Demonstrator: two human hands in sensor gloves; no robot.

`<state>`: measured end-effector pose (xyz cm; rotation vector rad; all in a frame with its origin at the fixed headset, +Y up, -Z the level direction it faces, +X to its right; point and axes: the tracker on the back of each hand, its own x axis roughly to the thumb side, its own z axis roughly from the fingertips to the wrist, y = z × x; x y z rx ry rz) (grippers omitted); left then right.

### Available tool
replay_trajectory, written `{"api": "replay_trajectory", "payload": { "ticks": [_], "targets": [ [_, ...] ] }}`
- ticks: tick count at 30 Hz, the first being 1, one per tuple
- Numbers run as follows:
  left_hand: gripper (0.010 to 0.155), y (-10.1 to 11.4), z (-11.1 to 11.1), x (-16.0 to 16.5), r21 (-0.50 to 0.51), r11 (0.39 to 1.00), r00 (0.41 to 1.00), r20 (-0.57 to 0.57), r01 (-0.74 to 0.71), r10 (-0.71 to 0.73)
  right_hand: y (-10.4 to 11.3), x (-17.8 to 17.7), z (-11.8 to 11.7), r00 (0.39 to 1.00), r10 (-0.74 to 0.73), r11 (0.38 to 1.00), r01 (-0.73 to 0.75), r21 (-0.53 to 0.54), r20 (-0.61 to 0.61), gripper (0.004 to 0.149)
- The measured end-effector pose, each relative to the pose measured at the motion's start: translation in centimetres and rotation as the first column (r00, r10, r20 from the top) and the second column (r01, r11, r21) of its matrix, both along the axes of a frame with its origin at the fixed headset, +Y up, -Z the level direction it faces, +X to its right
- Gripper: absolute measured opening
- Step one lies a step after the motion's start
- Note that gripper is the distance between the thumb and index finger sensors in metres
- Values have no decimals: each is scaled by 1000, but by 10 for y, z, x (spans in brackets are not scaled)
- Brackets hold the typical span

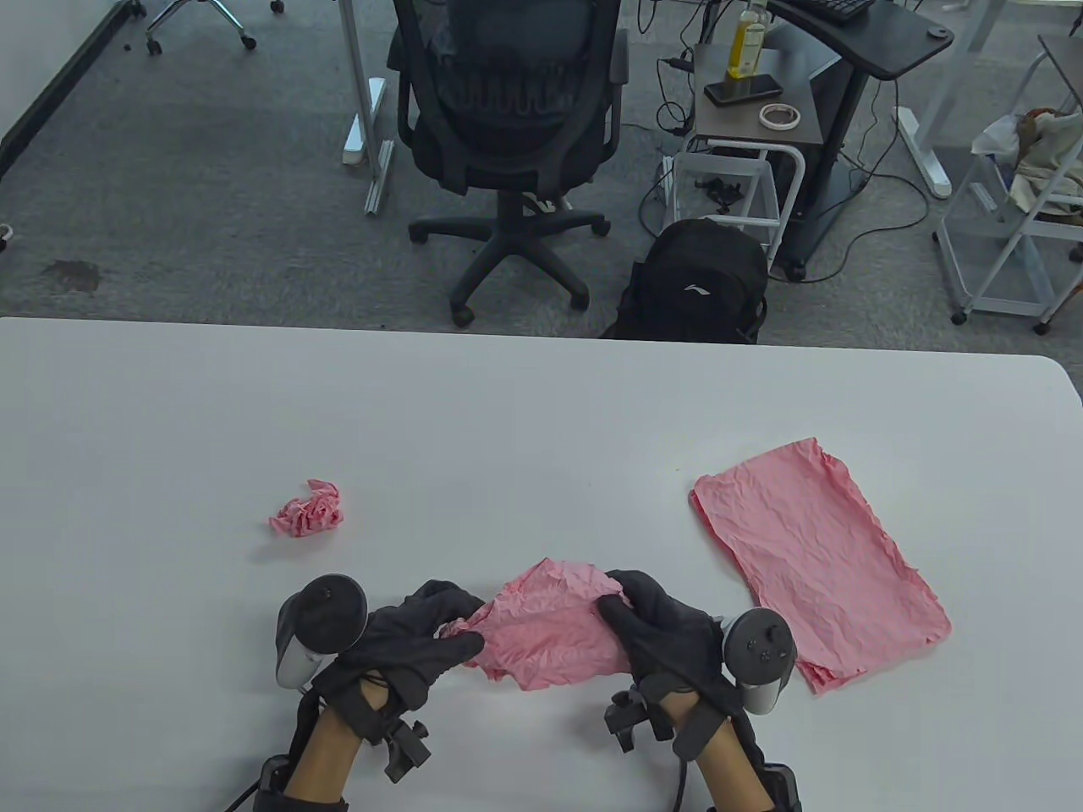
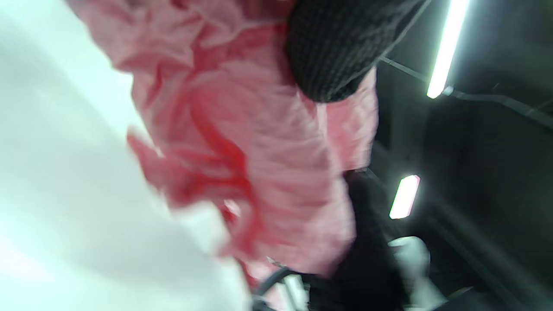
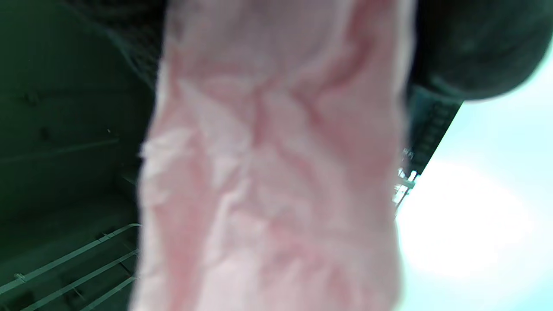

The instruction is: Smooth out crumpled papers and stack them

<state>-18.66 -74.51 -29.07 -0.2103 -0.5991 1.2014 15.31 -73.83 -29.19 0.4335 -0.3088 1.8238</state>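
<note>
The place is an office. Grey carpet (image 1: 211,194) covers the floor beyond the white counter (image 1: 508,406). At 12 o'clock stands a black mesh swivel chair (image 1: 512,110) on castors. At about 1 o'clock a black backpack (image 1: 698,283) leans by a small side table (image 1: 753,110) carrying a phone (image 1: 743,90), a bottle (image 1: 748,41) and a roll of tape (image 1: 779,116). Further toward 2 o'clock a dark desk (image 1: 880,38) holds a keyboard (image 1: 833,7), with cables (image 1: 880,211) trailing over the carpet, and a white wheeled rack (image 1: 1007,245) stands near 3 o'clock.
</note>
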Motion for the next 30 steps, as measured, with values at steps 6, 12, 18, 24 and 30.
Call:
{"api": "replay_trajectory", "payload": {
  "ticks": [6,12,18,24,30],
  "targets": [
    [50,-4,-2,6,-60,993,992,74,-103,107,1,9,2,992,3,1000,-5,18,124,40],
    [60,-2,-1,0,59,957,954,-116,283,-275,-1,9,-5,959,-254,967,255,-11,-127,39],
    [45,1,-4,-16,111,932,917,-252,345,-309,-2,9,-6,917,-350,936,335,-104,-194,39],
    [45,-9,-10,-20,-86,872,875,-99,-482,473,-9,14,-9,968,-244,961,234,-145,-52,39],
    [45,-1,-4,-26,123,966,928,-275,-226,252,-15,5,-13,929,-288,937,224,-266,-233,56]
  ]
}}
